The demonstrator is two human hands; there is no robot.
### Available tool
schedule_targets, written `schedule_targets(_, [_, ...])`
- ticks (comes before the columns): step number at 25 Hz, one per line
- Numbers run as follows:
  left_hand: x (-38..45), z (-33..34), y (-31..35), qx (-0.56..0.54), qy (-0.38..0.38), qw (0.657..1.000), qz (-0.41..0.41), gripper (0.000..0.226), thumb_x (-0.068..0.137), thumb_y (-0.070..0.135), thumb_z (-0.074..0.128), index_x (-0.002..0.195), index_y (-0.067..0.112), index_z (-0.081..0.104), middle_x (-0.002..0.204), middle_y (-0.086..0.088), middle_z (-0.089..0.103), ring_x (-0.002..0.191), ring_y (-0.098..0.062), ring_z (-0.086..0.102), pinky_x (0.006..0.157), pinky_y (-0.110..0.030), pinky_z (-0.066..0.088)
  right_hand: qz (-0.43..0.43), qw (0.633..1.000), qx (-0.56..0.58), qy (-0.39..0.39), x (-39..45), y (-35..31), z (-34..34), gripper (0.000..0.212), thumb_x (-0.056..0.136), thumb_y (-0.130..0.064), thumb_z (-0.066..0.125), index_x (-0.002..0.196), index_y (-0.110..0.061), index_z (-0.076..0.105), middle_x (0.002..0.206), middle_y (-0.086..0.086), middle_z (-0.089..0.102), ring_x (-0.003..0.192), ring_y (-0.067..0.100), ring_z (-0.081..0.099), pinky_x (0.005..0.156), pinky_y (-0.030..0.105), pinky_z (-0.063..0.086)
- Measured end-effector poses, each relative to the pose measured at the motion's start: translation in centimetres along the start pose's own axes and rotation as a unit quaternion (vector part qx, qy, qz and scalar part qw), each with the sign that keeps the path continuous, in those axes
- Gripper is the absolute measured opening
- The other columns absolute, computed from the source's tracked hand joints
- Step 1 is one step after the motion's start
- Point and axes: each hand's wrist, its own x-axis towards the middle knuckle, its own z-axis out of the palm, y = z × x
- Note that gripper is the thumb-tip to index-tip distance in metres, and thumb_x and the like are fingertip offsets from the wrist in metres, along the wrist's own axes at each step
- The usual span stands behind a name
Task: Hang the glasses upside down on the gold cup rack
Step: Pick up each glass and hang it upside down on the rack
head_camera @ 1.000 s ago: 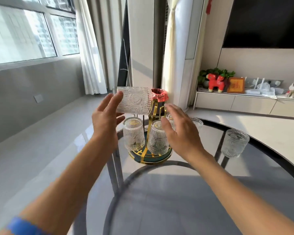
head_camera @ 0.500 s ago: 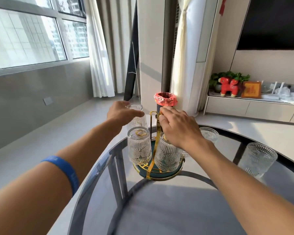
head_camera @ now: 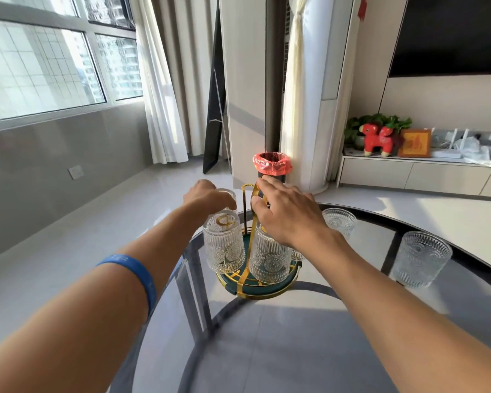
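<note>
The gold cup rack (head_camera: 255, 287) with its green round base stands at the far edge of the glass table (head_camera: 309, 336). Two patterned glasses hang upside down on its near pegs, one on the left (head_camera: 224, 251) and one on the right (head_camera: 270, 259). My left hand (head_camera: 207, 197) grips a third upturned glass (head_camera: 228, 195) over a rear left peg, mostly hidden behind the hand. My right hand (head_camera: 287, 214) holds the rack's gold handle loop at the top. Two more glasses stand upright on the table, one behind the rack (head_camera: 339, 224) and one at the right (head_camera: 421, 259).
A black bin with a red bag (head_camera: 272, 167) stands on the floor just behind the table. A low cabinet with a red toy horse (head_camera: 376, 139) and a plant runs along the right wall. The table's far rim curves close to the rack.
My left hand turned the glass from lying sideways above the rack to upside down and lowered it behind the left glass. My right hand rose from the right glass to the handle loop.
</note>
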Motion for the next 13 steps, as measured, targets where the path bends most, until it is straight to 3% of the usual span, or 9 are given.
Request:
schedule_targets(2, [-0.9, 0.2, 0.3, -0.013, 0.019, 1.000, 0.004, 0.062, 0.071, 0.035, 0.082, 0.119, 0.003, 0.059, 0.122, -0.018, 0.061, 0.110, -0.033, 0.059, 0.090, -0.041, 0.050, 0.000, 0.999, 0.028, -0.022, -0.4, 0.4, -0.2, 0.058, 0.099, -0.050, 0.023, 0.152, -0.025, 0.020, 0.162, -0.006, 0.017, 0.146, 0.024, 0.017, 0.114, 0.048, 0.019])
schedule_targets(4, [-3.0, -0.2, 0.6, -0.043, 0.102, 0.992, 0.057, 0.072, 0.080, 0.037, 0.073, 0.139, 0.009, 0.044, 0.144, -0.015, 0.048, 0.129, -0.034, 0.045, 0.105, -0.046, 0.041, -0.012, 0.994, 0.107, 0.036, -2.2, 1.4, -0.3, 0.057, 0.100, -0.049, 0.026, 0.151, -0.025, 0.024, 0.161, -0.004, 0.021, 0.146, 0.020, 0.017, 0.117, 0.043, 0.017])
schedule_targets(7, [-9.4, 0.8, 0.0, -0.019, 0.216, 0.934, 0.283, 0.058, 0.085, 0.035, 0.059, 0.140, 0.021, 0.045, 0.143, -0.008, 0.050, 0.128, -0.028, 0.044, 0.101, -0.046, 0.039, 0.060, 0.950, 0.239, 0.193, -8.8, 4.5, 1.2, 0.051, 0.097, -0.042, 0.035, 0.142, -0.018, 0.044, 0.150, 0.000, 0.043, 0.138, 0.016, 0.036, 0.114, 0.036, 0.028])
schedule_targets(10, [-16.7, 5.1, -2.3, 0.060, 0.119, 0.873, 0.470, 0.049, 0.085, 0.039, 0.052, 0.133, 0.024, 0.050, 0.132, -0.002, 0.057, 0.119, -0.020, 0.049, 0.098, -0.040, 0.043, 0.228, 0.898, 0.312, 0.212, -16.0, 8.4, 4.1, 0.041, 0.096, -0.035, 0.041, 0.131, -0.019, 0.054, 0.138, 0.001, 0.056, 0.128, 0.019, 0.049, 0.104, 0.037, 0.039])
schedule_targets(11, [-18.4, 7.2, -3.0, 0.069, 0.072, 0.864, 0.494, 0.048, 0.086, 0.038, 0.052, 0.132, 0.024, 0.051, 0.130, 0.000, 0.058, 0.117, -0.018, 0.050, 0.098, -0.038, 0.044, 0.270, 0.889, 0.316, 0.191, -17.9, 9.6, 5.0, 0.037, 0.097, -0.034, 0.044, 0.131, -0.021, 0.053, 0.138, 0.001, 0.056, 0.127, 0.018, 0.049, 0.100, 0.034, 0.040])
schedule_targets(13, [-20.4, 11.4, -3.8, 0.082, -0.016, 0.877, 0.472, 0.050, 0.086, 0.039, 0.053, 0.134, 0.025, 0.050, 0.132, 0.004, 0.056, 0.120, -0.016, 0.050, 0.102, -0.035, 0.044, 0.306, 0.890, 0.303, 0.149, -20.5, 11.3, 6.1, 0.038, 0.096, -0.036, 0.050, 0.132, -0.025, 0.051, 0.139, -0.001, 0.054, 0.127, 0.015, 0.048, 0.097, 0.031, 0.040])
